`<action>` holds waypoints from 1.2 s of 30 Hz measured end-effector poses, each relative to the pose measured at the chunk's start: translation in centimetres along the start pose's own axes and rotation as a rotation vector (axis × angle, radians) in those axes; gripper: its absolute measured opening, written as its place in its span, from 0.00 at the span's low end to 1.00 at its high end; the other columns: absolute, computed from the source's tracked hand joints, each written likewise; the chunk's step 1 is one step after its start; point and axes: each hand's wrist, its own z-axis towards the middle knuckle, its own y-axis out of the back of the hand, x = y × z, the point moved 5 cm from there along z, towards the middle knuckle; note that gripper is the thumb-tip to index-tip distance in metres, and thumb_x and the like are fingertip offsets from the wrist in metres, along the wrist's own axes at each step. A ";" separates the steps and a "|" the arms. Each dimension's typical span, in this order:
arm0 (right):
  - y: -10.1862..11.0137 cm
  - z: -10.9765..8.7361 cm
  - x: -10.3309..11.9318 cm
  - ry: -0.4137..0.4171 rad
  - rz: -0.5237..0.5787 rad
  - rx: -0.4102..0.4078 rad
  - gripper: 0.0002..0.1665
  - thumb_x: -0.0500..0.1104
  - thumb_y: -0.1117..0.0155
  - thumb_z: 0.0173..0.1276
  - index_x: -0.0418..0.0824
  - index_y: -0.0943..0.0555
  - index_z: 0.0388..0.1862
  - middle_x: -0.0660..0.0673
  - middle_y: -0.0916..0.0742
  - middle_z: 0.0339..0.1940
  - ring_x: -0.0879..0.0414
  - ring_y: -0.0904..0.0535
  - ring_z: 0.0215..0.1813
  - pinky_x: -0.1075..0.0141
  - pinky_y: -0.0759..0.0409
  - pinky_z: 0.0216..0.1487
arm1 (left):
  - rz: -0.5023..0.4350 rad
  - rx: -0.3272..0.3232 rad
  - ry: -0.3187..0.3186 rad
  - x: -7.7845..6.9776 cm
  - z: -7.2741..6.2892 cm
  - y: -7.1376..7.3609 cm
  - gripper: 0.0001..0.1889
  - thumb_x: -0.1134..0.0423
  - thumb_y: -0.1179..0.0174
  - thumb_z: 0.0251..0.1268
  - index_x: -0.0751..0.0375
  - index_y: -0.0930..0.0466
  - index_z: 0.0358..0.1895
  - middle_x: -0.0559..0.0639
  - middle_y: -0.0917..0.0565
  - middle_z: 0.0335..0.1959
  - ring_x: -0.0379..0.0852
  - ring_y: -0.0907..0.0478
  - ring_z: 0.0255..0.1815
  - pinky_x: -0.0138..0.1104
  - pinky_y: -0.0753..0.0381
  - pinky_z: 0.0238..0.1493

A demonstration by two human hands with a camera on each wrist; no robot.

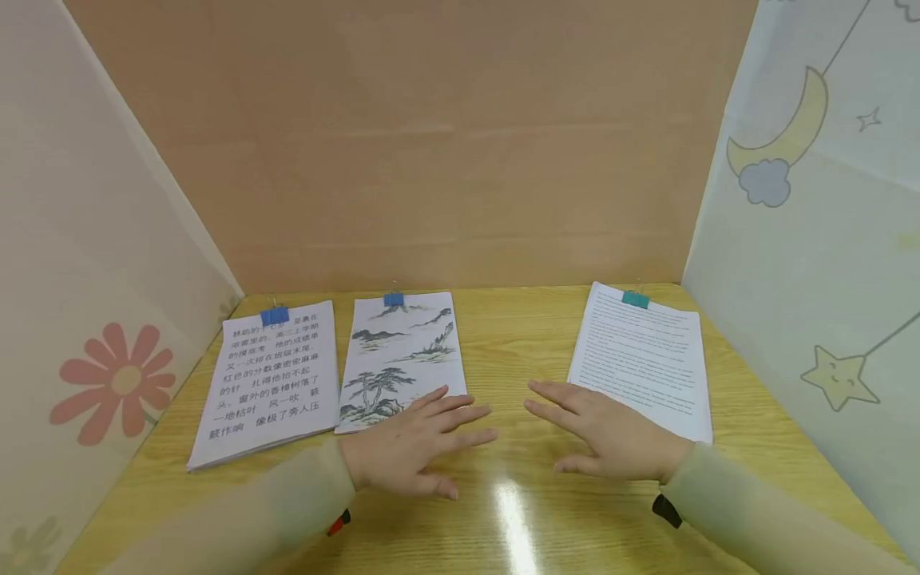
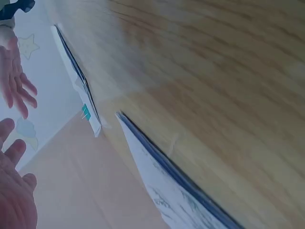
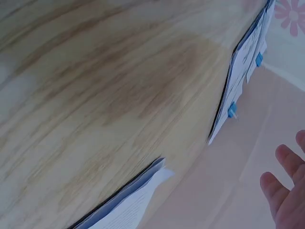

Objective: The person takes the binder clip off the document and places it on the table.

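Both hands hover over the wooden table with fingers spread and nothing held. My left hand (image 1: 420,443) is nearest to a paper stack printed with an ink landscape (image 1: 398,359), overlapping its lower right corner in the head view. My right hand (image 1: 611,435) is beside a stack of small-print pages (image 1: 643,359), covering part of its lower left edge. A blue binder clip (image 1: 393,299) grips the top of the landscape stack, and a teal binder clip (image 1: 636,299) the small-print one. At the far left lies a stack with large Chinese characters (image 1: 276,379), under another blue binder clip (image 1: 275,316).
A tan panel (image 1: 460,144) stands behind the table (image 1: 517,343). Patterned white walls close in the left (image 1: 108,239) and right (image 1: 812,263) sides. A glare strip lies on the tabletop near the front. Dark straps show at both wrists.
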 end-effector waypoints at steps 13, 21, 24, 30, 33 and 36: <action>0.1 -2.6 -9.3 -0.479 0.231 0.031 0.45 0.60 0.44 0.71 0.47 0.49 0.79 0.40 0.42 0.77 0.38 0.46 0.74 0.40 0.43 0.67 | -0.169 -0.010 0.144 0.6 1.5 -1.8 0.39 0.43 0.48 0.70 0.45 0.56 0.78 0.46 0.52 0.78 0.52 0.52 0.76 0.50 0.57 0.74; 0.9 -5.4 -16.5 -0.757 0.437 0.009 0.50 0.60 0.50 0.74 0.35 0.62 0.78 0.27 0.51 0.76 0.28 0.58 0.74 0.32 0.54 0.66 | -0.293 -0.047 0.299 1.1 3.2 -1.9 0.39 0.44 0.45 0.69 0.47 0.52 0.77 0.44 0.46 0.76 0.50 0.49 0.75 0.45 0.55 0.74; 0.8 -6.3 -18.5 -0.846 0.503 0.021 0.53 0.63 0.54 0.75 0.34 0.67 0.77 0.25 0.56 0.75 0.26 0.63 0.73 0.31 0.57 0.66 | -0.320 -0.050 0.347 1.3 3.8 -1.9 0.38 0.45 0.45 0.69 0.47 0.50 0.77 0.45 0.43 0.75 0.49 0.48 0.75 0.46 0.51 0.73; 0.6 -8.3 -21.8 -1.000 0.596 0.000 0.56 0.66 0.59 0.74 0.31 0.73 0.74 0.23 0.62 0.73 0.26 0.69 0.72 0.31 0.62 0.66 | -0.388 -0.026 0.368 1.4 4.3 -2.1 0.35 0.45 0.48 0.71 0.44 0.51 0.77 0.44 0.42 0.75 0.49 0.48 0.75 0.48 0.51 0.73; 0.6 -9.5 -22.9 -1.070 0.625 -0.006 0.58 0.68 0.61 0.73 0.30 0.75 0.73 0.23 0.65 0.72 0.26 0.71 0.72 0.32 0.63 0.66 | -0.386 -0.022 0.355 1.4 4.4 -2.3 0.35 0.44 0.50 0.72 0.44 0.51 0.77 0.44 0.42 0.75 0.47 0.48 0.75 0.48 0.50 0.73; 0.4 -10.7 -23.8 -1.151 0.648 0.015 0.62 0.73 0.61 0.68 0.32 0.77 0.72 0.24 0.67 0.71 0.25 0.72 0.71 0.31 0.64 0.66 | -0.361 -0.024 0.335 1.4 4.5 -2.5 0.34 0.44 0.50 0.72 0.47 0.49 0.77 0.44 0.42 0.75 0.48 0.46 0.75 0.47 0.50 0.73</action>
